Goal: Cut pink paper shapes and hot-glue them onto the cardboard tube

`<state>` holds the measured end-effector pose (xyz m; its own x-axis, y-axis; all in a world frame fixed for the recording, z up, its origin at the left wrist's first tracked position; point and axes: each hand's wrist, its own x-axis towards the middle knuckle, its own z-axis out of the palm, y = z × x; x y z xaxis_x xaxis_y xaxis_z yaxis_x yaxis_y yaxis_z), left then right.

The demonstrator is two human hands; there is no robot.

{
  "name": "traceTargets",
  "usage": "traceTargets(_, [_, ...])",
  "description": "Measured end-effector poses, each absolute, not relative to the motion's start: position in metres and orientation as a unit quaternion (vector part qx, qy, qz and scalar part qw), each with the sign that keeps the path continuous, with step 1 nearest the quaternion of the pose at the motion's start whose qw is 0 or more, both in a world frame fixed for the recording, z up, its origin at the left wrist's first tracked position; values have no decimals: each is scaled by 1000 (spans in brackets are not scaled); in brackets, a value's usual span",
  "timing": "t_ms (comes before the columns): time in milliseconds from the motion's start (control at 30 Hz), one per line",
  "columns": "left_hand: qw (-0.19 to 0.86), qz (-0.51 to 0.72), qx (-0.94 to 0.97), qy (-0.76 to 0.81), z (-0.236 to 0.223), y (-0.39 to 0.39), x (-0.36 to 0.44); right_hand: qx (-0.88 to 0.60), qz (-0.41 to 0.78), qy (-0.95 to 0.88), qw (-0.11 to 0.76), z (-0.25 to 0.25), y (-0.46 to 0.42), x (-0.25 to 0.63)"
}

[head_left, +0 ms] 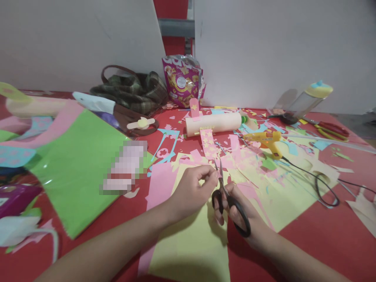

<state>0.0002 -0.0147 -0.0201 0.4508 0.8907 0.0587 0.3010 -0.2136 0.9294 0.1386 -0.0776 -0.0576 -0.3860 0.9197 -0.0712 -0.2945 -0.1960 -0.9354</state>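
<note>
My right hand [245, 211] grips black-handled scissors [241, 219], with fingers through the loops and the slightly parted blades pointing away from me. Beside the blades, my left hand [195, 186] is closed in a pinch on what looks like a small piece of pink paper [220, 175], mostly hidden by the fingertips. Under both hands lies a pale yellow paper sheet [190, 250], partly over a pink sheet [158, 184]. Just beyond the scissor tips, a pink strip with yellow stars [209, 143] touches a cream paper tube [216, 124] lying on its side.
A yellow glue gun [272, 141] with a black cord rests at the right among paper scraps. Behind it are red-handled pliers [331, 129] and a clear bottle [308, 100]. Green sheets [79, 168] cover the left. A purple snack bag [183, 82] stands at the back.
</note>
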Motion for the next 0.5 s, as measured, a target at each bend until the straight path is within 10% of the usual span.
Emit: traceTargets(500, [507, 360, 640, 451, -29, -31, 11, -386, 683, -457, 420, -54, -82, 135])
